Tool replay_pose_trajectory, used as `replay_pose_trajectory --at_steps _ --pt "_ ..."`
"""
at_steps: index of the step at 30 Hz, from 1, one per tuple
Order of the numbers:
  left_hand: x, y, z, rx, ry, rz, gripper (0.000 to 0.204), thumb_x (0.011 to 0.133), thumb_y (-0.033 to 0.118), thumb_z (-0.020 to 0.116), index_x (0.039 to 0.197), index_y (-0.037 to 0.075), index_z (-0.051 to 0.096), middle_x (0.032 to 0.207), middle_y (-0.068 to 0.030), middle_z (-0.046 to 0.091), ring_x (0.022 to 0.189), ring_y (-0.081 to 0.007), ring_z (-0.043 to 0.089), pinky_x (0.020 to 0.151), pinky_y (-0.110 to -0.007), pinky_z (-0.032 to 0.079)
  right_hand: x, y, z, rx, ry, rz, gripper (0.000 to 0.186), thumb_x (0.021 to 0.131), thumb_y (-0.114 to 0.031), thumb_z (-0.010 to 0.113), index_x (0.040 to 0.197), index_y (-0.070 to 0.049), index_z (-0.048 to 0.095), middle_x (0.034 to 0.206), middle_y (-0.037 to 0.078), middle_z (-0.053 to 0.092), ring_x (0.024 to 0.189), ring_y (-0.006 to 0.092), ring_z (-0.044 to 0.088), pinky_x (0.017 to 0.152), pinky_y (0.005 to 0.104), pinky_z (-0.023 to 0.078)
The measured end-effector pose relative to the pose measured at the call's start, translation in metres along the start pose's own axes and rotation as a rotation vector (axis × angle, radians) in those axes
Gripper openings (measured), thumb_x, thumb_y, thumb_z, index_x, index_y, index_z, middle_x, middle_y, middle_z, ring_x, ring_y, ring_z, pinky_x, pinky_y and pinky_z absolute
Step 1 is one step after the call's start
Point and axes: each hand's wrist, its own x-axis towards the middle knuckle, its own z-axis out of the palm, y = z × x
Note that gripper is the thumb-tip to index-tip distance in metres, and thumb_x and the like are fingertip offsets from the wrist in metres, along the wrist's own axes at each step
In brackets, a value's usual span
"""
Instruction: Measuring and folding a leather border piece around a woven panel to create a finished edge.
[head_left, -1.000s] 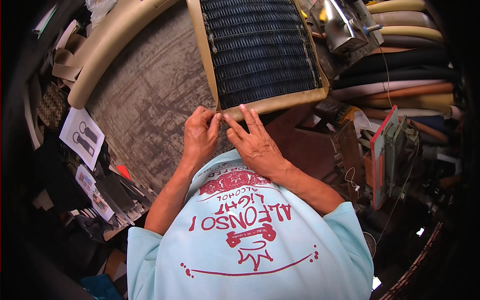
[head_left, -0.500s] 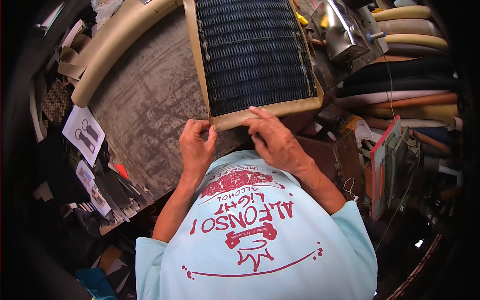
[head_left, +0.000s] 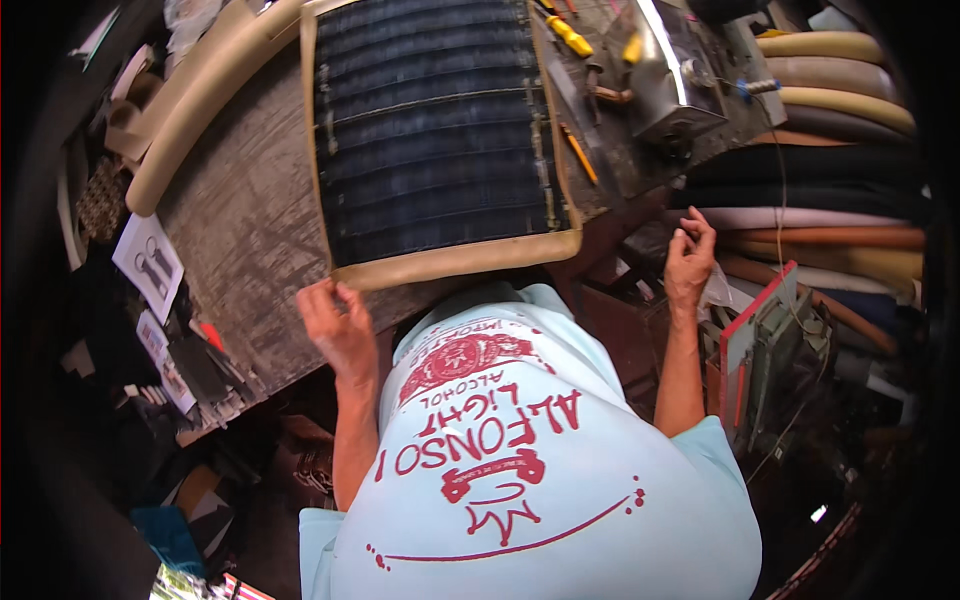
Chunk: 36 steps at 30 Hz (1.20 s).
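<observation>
A dark blue-black ribbed, woven-looking panel [head_left: 430,150] with a tan border [head_left: 460,258] lies on the worn table, its near edge close to my body. At the panel's near left corner, the bent fingers of my left hand [head_left: 340,325] close on the tan border. My right hand [head_left: 690,262] is raised off to the right, away from the panel. Its fingers are loosely bent and apart, and I see nothing held in them.
A yellow-handled tool [head_left: 568,36], an orange pencil [head_left: 579,153] and a shiny metal box [head_left: 665,80] are beyond the panel's right side. Rolled material [head_left: 830,75] is stacked at right. A long tan roll [head_left: 205,110] and printed sheets [head_left: 150,260] edge the table's left.
The panel has shifted left and slightly nearer, with my left hand moving along at its corner. My right hand has left the near border and swung out to the right.
</observation>
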Motion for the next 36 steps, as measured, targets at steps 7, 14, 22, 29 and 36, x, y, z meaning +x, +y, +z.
replay_pose_trajectory --at_steps 7,14,22,29,36 --pt "0.005 -0.003 -0.005 0.064 0.049 0.004 0.007 0.089 0.003 0.064 0.090 -0.004 0.061 0.086 -0.0113 0.057 0.071 -0.0222 0.058 0.066 -0.034 0.047 0.050 0.048 0.012 -0.258 -0.220 -0.177 0.016 0.083 -0.002 0.059 0.098 -0.001 0.055 0.142 0.021 0.048 0.109 0.0415 0.058 0.091 0.0476 0.049" --pt "0.005 0.005 -0.006 0.061 0.036 -0.061 0.006 0.091 0.001 0.061 0.090 -0.005 0.060 0.085 -0.0111 0.055 0.070 -0.0203 0.056 0.061 -0.033 0.046 0.102 0.056 0.053 -0.429 -0.414 -0.297 0.021 0.084 -0.017 0.065 0.100 -0.005 0.058 0.122 0.020 0.058 0.095 0.0460 0.060 0.079 0.0531 0.050" --pt "0.006 0.007 -0.008 0.022 0.034 -0.017 0.008 0.087 -0.002 0.064 0.094 -0.004 0.064 0.090 -0.0160 0.062 0.082 -0.0305 0.063 0.068 -0.037 0.051 0.159 0.071 0.065 -0.486 -0.677 -0.291 0.048 0.083 -0.046 0.074 0.092 0.001 0.065 0.086 0.026 0.064 0.087 0.0422 0.063 0.073 0.0483 0.048" --pt "0.009 0.004 -0.022 -0.146 0.013 -0.206 0.013 0.090 0.005 0.063 0.098 -0.003 0.070 0.097 -0.0125 0.068 0.085 -0.0213 0.066 0.073 -0.032 0.052 0.132 0.050 0.044 -0.611 -0.546 -0.410 0.034 0.082 -0.033 0.076 0.095 -0.004 0.063 0.094 0.021 0.061 0.090 0.0434 0.061 0.076 0.0492 0.050" --pt "0.049 -0.004 -0.040 -0.343 -0.267 -0.366 0.016 0.089 0.013 0.069 0.090 -0.003 0.071 0.075 -0.0073 0.066 0.066 -0.0128 0.062 0.063 -0.028 0.050 0.117 0.011 0.027 -0.526 -0.623 -0.305 0.026 0.082 -0.020 0.074 0.093 -0.002 0.059 0.096 0.018 0.061 0.087 0.0423 0.060 0.075 0.0473 0.050"
